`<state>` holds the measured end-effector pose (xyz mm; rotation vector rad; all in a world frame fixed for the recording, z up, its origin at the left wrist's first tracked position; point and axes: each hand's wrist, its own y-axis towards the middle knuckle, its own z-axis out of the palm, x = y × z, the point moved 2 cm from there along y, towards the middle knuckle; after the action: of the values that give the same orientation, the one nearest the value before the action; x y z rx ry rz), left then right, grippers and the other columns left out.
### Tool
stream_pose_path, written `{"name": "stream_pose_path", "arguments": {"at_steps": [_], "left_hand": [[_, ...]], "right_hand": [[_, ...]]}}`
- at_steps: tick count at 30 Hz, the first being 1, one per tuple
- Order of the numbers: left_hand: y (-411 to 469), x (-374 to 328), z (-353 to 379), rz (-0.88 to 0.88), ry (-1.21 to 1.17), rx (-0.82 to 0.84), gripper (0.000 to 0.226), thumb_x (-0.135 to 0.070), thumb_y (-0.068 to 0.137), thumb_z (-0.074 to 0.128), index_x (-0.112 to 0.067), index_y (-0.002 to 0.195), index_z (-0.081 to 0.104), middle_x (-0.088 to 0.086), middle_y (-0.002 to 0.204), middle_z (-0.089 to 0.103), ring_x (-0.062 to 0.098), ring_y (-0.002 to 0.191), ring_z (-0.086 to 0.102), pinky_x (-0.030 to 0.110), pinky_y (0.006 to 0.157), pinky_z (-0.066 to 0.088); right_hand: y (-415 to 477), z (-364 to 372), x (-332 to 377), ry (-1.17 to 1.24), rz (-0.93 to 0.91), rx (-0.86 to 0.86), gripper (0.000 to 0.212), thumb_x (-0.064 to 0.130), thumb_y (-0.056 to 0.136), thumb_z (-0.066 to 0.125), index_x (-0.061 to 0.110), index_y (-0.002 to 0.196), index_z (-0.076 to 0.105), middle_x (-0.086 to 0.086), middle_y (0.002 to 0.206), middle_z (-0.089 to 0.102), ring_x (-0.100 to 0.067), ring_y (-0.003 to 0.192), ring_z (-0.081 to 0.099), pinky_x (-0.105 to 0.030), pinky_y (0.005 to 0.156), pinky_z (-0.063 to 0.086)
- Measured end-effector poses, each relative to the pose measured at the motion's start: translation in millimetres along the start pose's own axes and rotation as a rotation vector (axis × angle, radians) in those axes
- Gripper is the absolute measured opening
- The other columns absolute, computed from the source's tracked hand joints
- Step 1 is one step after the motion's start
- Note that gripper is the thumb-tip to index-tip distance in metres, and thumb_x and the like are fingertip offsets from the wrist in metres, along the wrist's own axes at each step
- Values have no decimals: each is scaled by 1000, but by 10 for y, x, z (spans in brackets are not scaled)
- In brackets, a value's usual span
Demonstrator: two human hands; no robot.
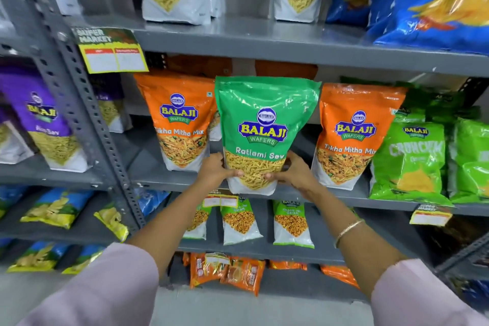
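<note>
Far left, a purple bag (45,119) sits in the next bay, nothing to do with this. On the main shelf (158,183) the left orange bag (180,124) stands upright, then there's a gap.

The left hand (215,171) grips the green bag (264,124) at its lower left edge, thumb on the front and fingers curled round the side. The right hand (293,172) pinches the lower right edge the same way. So the green bag is upright, label out, right at the shelf's front lip and in front of the gap. Can't tell if its base touches the lip. The right orange bag (352,135) stands just beyond, with lime bags (407,161) leaning further right.

My guess is it's going into that gap. Tips:
- Hold it square and get the base over the lip.
- Push it straight back so the sides don't drag the orange neighbours, which look easy to tip.
- Land the flat bottom first, then release one hand at a time.

The low grip seems smart, since the weight sits down there.
</note>
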<state>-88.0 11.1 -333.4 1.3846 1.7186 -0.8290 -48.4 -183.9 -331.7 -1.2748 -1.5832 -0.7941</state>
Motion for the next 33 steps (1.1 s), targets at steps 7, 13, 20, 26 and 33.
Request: {"name": "stream_pose_path", "arguments": {"at_steps": [7,13,20,26,33], "left_hand": [[-386,-686,-393,197,-37,-57,41,-26,68,79,-8,101,63,3,90,61,19,80,60,25,68,44],[-552,-1684,-892,359,-138,-122,32,-41,49,84,-21,62,62,4,68,63,13,61,56,27,62,51],[-293,-2984,-1477,500,-127,-140,47,-38,61,81,-13,92,56,14,86,61,22,76,59,46,78,58],[112,-3510,-1575,464,-162,-130,41,-26,68,79,2,89,58,6,75,58,24,81,58,42,79,57],[561,-3323,-1303,346,-222,-84,38,-20,71,78,-10,65,41,5,74,53,24,88,56,41,83,53]], "right_hand": [[-537,-400,920,-60,-146,-34,59,6,60,82,7,112,57,-12,111,67,-26,102,64,-40,90,53],[-840,-939,1945,-103,-310,-136,47,13,60,82,13,104,63,-2,90,69,-22,90,66,-37,78,55],[-760,-1587,3104,16,-480,-169,32,9,71,74,16,99,63,-4,106,66,-21,91,62,-33,68,56],[-281,-1834,3483,79,-421,-136,47,7,75,70,9,119,55,-4,106,64,-22,94,61,-34,68,53],[208,-1817,3203,129,-309,-53,35,3,79,65,14,110,55,0,88,64,-15,78,61,-31,59,51]]}}
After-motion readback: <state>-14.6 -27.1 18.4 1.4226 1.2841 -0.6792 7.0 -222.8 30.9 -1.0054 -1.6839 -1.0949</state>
